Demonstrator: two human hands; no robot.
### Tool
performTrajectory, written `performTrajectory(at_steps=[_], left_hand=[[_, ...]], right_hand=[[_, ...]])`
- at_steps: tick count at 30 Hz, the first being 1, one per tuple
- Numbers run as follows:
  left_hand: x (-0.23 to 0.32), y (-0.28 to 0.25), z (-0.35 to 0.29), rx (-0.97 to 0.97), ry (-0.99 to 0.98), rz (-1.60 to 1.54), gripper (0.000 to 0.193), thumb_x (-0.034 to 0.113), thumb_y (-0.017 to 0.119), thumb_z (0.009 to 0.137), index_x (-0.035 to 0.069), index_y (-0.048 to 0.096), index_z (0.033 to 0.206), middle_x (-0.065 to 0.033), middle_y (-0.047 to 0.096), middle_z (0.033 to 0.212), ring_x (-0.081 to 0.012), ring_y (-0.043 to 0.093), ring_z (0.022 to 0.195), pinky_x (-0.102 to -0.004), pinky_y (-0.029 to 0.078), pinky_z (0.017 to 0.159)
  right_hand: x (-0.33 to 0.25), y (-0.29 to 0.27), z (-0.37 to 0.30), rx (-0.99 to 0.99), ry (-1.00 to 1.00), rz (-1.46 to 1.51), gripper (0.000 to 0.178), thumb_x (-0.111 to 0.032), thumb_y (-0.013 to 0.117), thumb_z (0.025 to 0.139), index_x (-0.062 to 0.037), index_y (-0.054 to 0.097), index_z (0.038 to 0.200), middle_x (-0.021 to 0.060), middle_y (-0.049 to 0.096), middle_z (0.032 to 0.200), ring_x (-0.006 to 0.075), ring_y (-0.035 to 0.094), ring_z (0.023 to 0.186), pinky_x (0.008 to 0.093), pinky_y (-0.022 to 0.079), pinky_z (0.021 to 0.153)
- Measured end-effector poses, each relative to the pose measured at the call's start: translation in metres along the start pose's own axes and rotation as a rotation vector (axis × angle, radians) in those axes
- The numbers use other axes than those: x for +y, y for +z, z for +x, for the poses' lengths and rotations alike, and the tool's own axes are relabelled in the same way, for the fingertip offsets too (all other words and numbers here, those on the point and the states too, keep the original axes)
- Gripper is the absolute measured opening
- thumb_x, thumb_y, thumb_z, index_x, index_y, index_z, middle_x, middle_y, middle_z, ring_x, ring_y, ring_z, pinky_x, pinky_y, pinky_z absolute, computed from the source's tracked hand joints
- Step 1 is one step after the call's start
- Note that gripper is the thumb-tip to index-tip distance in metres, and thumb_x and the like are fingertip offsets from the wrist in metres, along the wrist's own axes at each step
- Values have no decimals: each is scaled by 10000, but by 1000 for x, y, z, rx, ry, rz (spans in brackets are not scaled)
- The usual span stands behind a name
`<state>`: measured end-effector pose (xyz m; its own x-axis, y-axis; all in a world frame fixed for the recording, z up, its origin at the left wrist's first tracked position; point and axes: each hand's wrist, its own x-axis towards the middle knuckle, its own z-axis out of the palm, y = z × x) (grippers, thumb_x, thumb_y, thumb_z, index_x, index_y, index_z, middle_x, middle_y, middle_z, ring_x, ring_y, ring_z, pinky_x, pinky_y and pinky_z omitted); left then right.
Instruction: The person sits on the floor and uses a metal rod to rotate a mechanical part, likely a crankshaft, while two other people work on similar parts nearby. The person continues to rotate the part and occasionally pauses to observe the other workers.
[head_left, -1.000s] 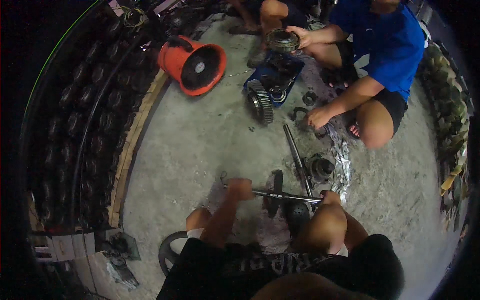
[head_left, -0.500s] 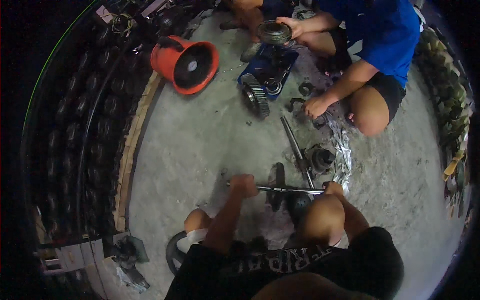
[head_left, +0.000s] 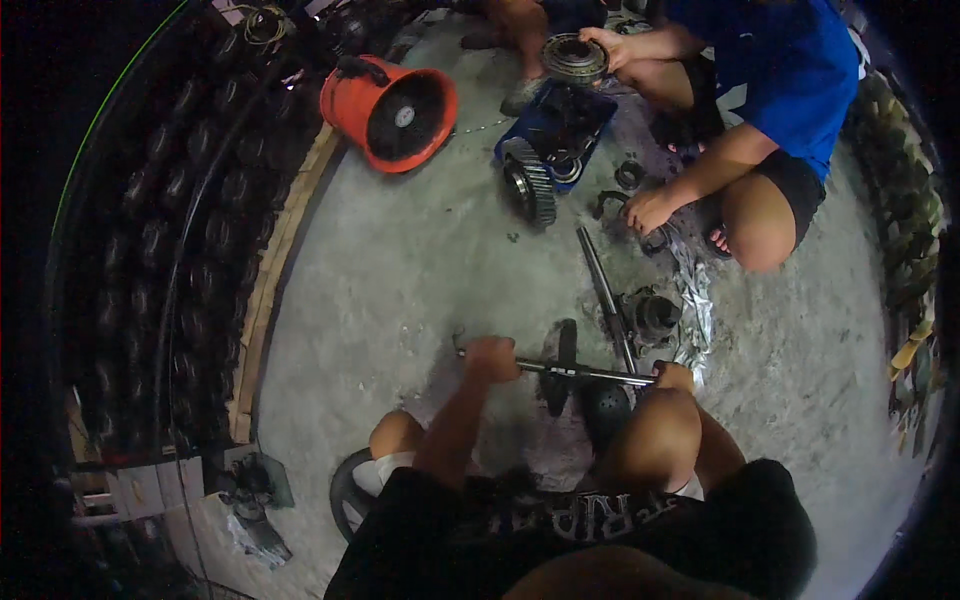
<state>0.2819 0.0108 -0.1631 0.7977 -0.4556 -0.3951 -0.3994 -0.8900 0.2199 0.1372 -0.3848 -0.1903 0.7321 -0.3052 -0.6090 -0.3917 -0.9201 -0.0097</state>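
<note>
At 6 o'clock, low in the head view, the person sits with knees bent over a concrete floor (head_left: pixel 420 270), both hands on a slim metal bar (head_left: pixel 575 370). Bar runs roughly from 9 to 3 o'clock, dipping slightly at the 3 o'clock end. Left hand (head_left: pixel 492 359): grip clamped round the bar near its 9 o'clock end, short stub poking out past the fist. Right hand (head_left: pixel 674 376): grip clamped at the 3 o'clock end, just beside the knee, fingers partly hidden.

Rest of clock read from the bar's middle. Bar crosses over a long dark flat object (head_left: pixel 566 345), kind unclear. At 1 o'clock a long metal rod (head_left: pixel 603 290) lies on the floor, near end close to the bar; contact can't be told. At 2 o'clock, beside the rod, a dark round metal part (head_left: pixel 656 315), then a crumpled silver sheet (head_left: pixel 697 305). At 12 o'clock, well apart, a toothed gear (head_left: pixel 535 185) against a blue tray (head_left: pixel 603 125) with dark parts inside. At 11 o'clock an orange blower (head_left: pixel 392 115). At 1 o'clock a co-worker in a blue shirt (head_left: pixel 770 80), one hand holding a round metal disc (head_left: pixel 574 58), the other low by a dark curved piece (head_left: pixel 605 203).
</note>
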Motion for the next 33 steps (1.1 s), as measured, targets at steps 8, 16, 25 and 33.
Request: performTrajectory(at_steps=[8,16,25,33], left_hand=[[34,-24,-3,-56,-30,-12,343,273,688,624,92,717,914,-148,713,862,-349,701,836,-464,555,778],[-3,-13,-2,-113,-82,-60,353,269,688,636,114,727,952,-151,718,921,-338,703,909,-464,557,822],[39,-34,-6,-191,-119,-6,338,282,696,645,107,724,933,-139,719,950,-313,703,924,-440,561,828],[-24,8,1,-68,-23,-55,357,304,717,631,120,727,938,-154,712,931,-335,698,908,-459,559,809]], right_hand=[[30,32,29,-47,25,50,405,-445,683,688,-210,709,1015,133,715,1020,362,679,982,469,535,821],[-9,-6,-8,64,-13,-10,315,-320,611,797,-190,655,1080,143,714,1014,381,684,960,500,543,786],[32,33,37,-21,-76,-18,438,-447,707,658,-215,682,1029,138,716,946,366,691,911,472,544,755],[5,8,4,45,-19,-26,357,-361,673,764,-216,697,1089,140,715,999,353,685,944,462,542,776]])
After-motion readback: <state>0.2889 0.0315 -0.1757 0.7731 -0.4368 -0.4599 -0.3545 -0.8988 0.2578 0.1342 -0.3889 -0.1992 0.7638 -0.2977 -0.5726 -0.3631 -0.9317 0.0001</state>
